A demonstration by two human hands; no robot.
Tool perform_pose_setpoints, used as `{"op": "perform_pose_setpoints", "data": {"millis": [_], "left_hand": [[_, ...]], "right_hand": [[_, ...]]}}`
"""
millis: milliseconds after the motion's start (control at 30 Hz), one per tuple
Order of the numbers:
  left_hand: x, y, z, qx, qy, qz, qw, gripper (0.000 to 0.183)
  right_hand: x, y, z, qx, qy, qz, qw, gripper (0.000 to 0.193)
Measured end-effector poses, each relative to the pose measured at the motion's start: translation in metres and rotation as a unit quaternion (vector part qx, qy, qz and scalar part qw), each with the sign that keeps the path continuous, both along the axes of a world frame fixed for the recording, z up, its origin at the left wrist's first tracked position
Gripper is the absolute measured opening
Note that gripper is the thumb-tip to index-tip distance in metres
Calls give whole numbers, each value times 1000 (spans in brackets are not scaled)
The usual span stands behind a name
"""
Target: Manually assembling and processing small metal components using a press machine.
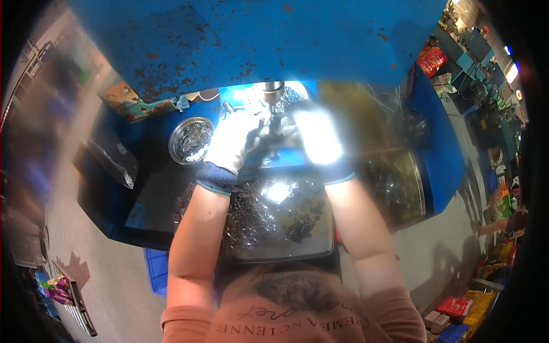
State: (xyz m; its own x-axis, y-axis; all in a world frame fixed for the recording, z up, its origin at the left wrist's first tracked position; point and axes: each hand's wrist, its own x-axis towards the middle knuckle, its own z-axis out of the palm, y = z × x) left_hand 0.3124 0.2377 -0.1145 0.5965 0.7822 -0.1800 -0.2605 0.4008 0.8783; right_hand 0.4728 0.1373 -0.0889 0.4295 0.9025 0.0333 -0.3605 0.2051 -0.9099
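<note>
Both my hands wear white gloves with blue cuffs and are at the metal spindle (pixel 270 94) of a blue machine. My left hand (pixel 231 140) is just left of the spindle, its fingers curled and pressed together. On the other side, my right hand (pixel 317 134) has its fingertips bent in toward the same spot. Strong glare bleaches both gloves, and whatever lies between the fingers cannot be made out. Beneath my wrists lies a tray (pixel 286 253) of small metal parts, with dark rings toward its right. A round metal bowl (pixel 172 143) of small parts stands beside my left hand.
The machine's blue cover (pixel 251 40), with chipped paint, hangs over the work spot. A second tray (pixel 422 188) of parts sits at the right. A plastic bag (pixel 114 157) lies on the left, and a blue crate (pixel 155 268) is on the floor below.
</note>
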Motion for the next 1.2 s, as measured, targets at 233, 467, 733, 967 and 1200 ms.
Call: {"op": "perform_pose_setpoints", "data": {"millis": [233, 467, 733, 967, 1200], "left_hand": [[2, -8, 12, 89, 58, 1, 994, 15], [-2, -4, 6, 105, 86, 6, 991, 14], [1, -10, 10, 93, 76, -3, 993, 17], [-25, -81, -18, 200, 48, -37, 978, 33], [-91, -137, -29, 0, 83, 72, 994, 21]], "right_hand": [[-5, -2, 2, 8, 2, -16, 1000, 16], [-10, 1, 14, -56, -66, -37, 996, 19], [2, 4, -6, -13, 48, 28, 998, 27], [-33, -32, -27, 15, 137, 118, 983, 45], [-59, -111, -47, -36, -651, 12, 758, 18]]}}
